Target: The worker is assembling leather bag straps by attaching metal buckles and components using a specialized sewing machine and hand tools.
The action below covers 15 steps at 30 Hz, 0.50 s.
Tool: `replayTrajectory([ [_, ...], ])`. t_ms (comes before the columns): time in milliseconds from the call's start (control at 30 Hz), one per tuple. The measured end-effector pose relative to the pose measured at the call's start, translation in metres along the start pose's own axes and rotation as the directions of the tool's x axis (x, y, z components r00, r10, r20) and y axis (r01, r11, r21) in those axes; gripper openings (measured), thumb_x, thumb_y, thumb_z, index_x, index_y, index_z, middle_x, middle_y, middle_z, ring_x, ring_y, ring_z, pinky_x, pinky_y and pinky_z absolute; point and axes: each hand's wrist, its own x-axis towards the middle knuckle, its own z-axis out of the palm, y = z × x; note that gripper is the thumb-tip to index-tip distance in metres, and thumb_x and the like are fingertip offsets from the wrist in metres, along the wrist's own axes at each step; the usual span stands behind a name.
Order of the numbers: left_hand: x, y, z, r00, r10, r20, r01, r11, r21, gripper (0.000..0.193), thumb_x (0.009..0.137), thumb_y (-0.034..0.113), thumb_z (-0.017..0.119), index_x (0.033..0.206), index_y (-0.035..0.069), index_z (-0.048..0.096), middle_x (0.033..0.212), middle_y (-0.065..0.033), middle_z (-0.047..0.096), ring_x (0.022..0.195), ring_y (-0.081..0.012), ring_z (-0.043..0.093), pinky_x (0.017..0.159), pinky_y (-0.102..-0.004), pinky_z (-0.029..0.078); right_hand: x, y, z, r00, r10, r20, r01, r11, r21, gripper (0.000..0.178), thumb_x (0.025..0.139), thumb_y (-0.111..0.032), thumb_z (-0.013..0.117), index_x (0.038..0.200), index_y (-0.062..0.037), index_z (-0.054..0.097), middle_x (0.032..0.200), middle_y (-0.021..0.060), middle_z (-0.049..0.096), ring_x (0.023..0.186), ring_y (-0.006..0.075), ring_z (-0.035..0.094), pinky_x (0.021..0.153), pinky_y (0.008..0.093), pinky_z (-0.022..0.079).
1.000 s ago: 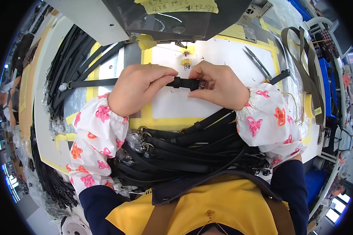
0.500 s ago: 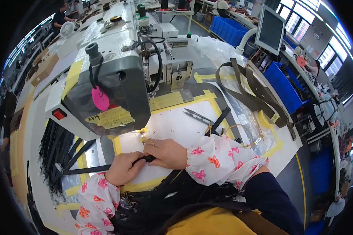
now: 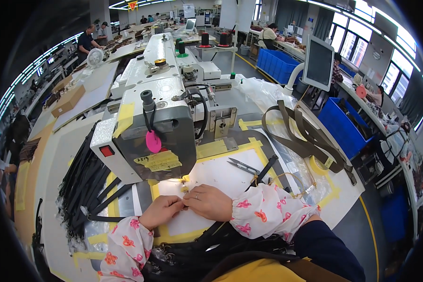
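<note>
My left hand (image 3: pixel 160 211) is closed in a pinch on a narrow black strap (image 3: pixel 107 218), which trails out to the left past my wrist. My right hand (image 3: pixel 208 202), a ring on one finger, meets it fingertip to fingertip, curled down over the strap's end; that end is hidden under my fingers. Both hands rest on a white work plate (image 3: pixel 230 176) edged with yellow tape, just below the lit needle area of an industrial sewing machine (image 3: pixel 162 127). Thread snips (image 3: pixel 243 165) lie right of the needle, beside a short black strap (image 3: pixel 268 168).
A pile of black straps (image 3: pixel 80 188) lies to the left. More black straps with metal rings (image 3: pixel 211 244) cover my lap edge. Wide olive webbing (image 3: pixel 301 136), yellow tape roll (image 3: pixel 318 164) and clear plastic sit to the right. Beyond stand a monitor (image 3: pixel 318 63) and blue bins (image 3: pixel 345 122).
My view has tilted up, so the machine and hands appear shifted. The black strap end seen between my fingers earlier is now covered, and my hands are closer together.
</note>
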Motion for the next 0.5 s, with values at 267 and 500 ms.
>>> replayTrajectory([
  [267, 0.004, -0.001, 0.001, 0.995, -0.091, 0.027, 0.094, 0.986, -0.14, 0.029, 0.088, 0.022, 0.046, 0.081, 0.0, 0.063, 0.06, 0.0005, 0.051, 0.056, -0.0069, 0.045, 0.053, -0.0223, 0.036, 0.002, -0.002, -0.002, 0.998, -0.062, 0.023, 0.064, 0.994, -0.094, 0.021, 0.068, -0.009, 0.063, 0.087, 0.0002, 0.059, 0.089, 0.0095, 0.061, 0.085, 0.0236, 0.059, 0.072, 0.0324, 0.048],
  [500, 0.002, -0.015, 0.005, 0.899, 0.438, -0.016, -0.422, 0.875, 0.238, 0.027, 0.083, 0.018, 0.04, 0.076, -0.002, 0.058, 0.057, -0.003, 0.046, 0.054, -0.0106, 0.043, 0.051, -0.0245, 0.032, 0.006, -0.009, 0.005, 0.98, -0.186, -0.068, 0.18, 0.98, -0.084, 0.017, 0.066, -0.011, 0.057, 0.079, -0.0024, 0.051, 0.078, 0.0074, 0.054, 0.075, 0.0233, 0.053, 0.065, 0.0304, 0.047],
])
